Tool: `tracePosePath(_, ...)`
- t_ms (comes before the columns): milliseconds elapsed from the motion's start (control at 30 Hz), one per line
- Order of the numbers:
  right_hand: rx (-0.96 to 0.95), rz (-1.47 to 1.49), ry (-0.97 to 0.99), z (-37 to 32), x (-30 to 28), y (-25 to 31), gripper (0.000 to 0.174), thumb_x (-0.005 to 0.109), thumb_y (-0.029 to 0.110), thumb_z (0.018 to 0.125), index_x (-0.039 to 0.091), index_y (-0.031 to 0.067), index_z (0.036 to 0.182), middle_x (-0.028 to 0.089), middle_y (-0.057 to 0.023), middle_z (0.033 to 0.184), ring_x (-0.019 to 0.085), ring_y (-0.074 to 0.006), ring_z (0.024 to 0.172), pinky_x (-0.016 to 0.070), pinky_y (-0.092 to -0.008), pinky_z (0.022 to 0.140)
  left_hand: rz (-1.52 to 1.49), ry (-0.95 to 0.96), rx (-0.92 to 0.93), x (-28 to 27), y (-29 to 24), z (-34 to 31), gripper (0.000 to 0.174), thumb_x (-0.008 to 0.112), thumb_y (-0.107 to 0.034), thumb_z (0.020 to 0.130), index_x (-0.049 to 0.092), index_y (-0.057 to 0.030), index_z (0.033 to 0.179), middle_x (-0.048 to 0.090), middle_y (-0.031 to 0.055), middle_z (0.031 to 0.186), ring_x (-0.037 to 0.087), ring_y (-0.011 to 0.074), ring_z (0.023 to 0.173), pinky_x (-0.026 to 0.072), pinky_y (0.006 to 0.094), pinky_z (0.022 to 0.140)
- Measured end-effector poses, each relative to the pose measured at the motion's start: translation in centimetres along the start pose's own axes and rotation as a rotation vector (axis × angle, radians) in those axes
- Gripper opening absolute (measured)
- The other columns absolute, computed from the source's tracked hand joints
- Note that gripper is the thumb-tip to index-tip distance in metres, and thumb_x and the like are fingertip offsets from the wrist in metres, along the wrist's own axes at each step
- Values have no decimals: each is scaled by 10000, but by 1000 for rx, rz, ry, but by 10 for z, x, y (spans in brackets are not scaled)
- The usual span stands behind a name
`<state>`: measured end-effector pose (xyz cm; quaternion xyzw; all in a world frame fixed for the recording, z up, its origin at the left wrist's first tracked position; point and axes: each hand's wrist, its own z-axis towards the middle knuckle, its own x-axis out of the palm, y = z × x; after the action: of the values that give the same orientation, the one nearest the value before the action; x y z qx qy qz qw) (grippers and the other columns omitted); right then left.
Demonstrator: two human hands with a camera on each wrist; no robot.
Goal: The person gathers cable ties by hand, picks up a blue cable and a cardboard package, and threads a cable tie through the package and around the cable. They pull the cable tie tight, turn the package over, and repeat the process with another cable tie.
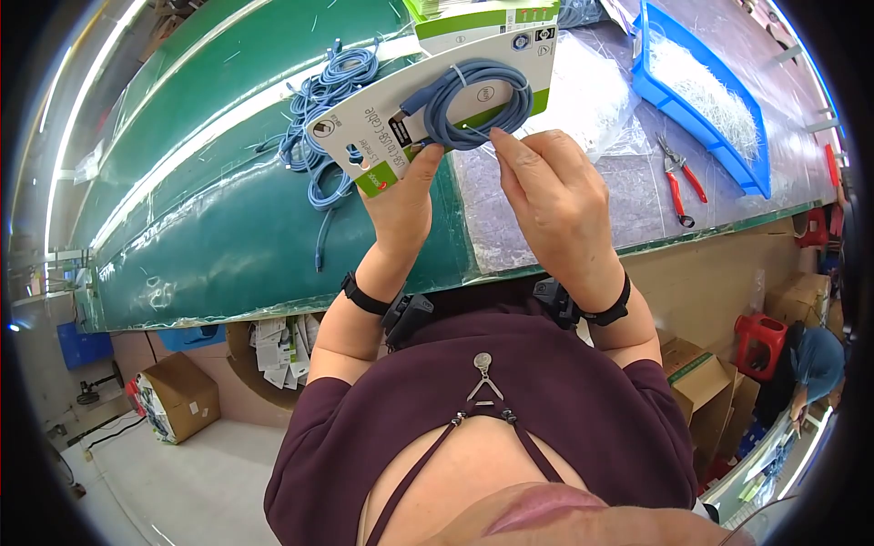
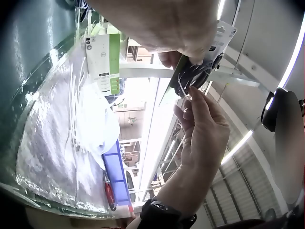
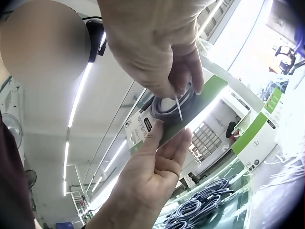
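Observation:
A white-and-green cable packaging card (image 1: 375, 116) is held up above the table by my left hand (image 1: 401, 214), thumb on its lower printed edge and the fingers behind it. Against its front lies a coiled blue-grey USB-C cable (image 1: 443, 96). My right hand (image 1: 560, 205) pinches at the lower side of the coil with thumb and fingertips. In the right wrist view, a thin white cable tie (image 3: 179, 109) runs from those fingertips across the coil. The left wrist view shows the right fingertips close against the coil, while part of the card is hidden behind the left hand.
Several coiled cables (image 1: 305, 132) lie piled on the green tabletop (image 1: 218, 237) to the left. More packaging cards (image 1: 492, 27) stand behind. Right of them are a plastic sheet, red-handled cutters (image 1: 674, 164) and a blue bin (image 1: 690, 126) of white ties. Cardboard boxes (image 1: 182, 391) sit below.

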<state>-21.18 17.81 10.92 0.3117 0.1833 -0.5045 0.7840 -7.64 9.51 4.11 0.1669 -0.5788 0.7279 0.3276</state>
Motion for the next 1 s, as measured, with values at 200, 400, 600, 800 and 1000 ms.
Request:
tracePosePath(200, 3, -6, 12, -1, 0, 0, 290, 719, -45, 729, 693, 15, 1011, 583, -76, 815, 597, -223, 703, 495, -332, 605, 69, 15, 64, 2, -1, 0, 462, 699, 89, 803, 520, 2, 1221, 626, 80, 1107, 631, 153, 967, 521, 273, 845)
tracePosePath(400, -6, 0, 16, 0, 2, 2, 286, 719, -42, 731, 696, 18, 1011, 587, -75, 819, 602, -225, 695, 497, -334, 602, 139, 4, 92, 2, -3, -2, 391, 710, 81, 797, 567, 10, 1154, 647, 87, 1063, 644, 153, 918, 537, 278, 798)
tracePosePath(600, 51, 90, 39, 3, -4, 8, 235, 705, -45, 747, 665, 6, 973, 589, -93, 828, 605, -255, 694, 492, -349, 602, 645, 228, 392, -11, -8, -5, 294, 746, 69, 750, 634, 25, 1018, 674, 162, 1000, 680, 219, 867, 562, 319, 769)
tracePosePath(800, 157, 252, 54, -2, -9, 4, 187, 702, -37, 764, 633, -1, 934, 596, -114, 843, 611, -270, 708, 485, -344, 601, 591, 472, 780, -1, -20, 9, 265, 732, 49, 760, 635, 34, 1006, 666, 205, 990, 688, 281, 901, 568, 378, 824)
tracePosePath(1000, 115, 266, -2, -6, 2, -2, 143, 661, -38, 811, 612, 0, 939, 602, -124, 838, 615, -225, 718, 475, -307, 597, 615, 453, 615, -2, -17, 0, 268, 674, 5, 844, 602, 17, 1102, 657, 175, 1042, 673, 273, 959, 551, 425, 879)
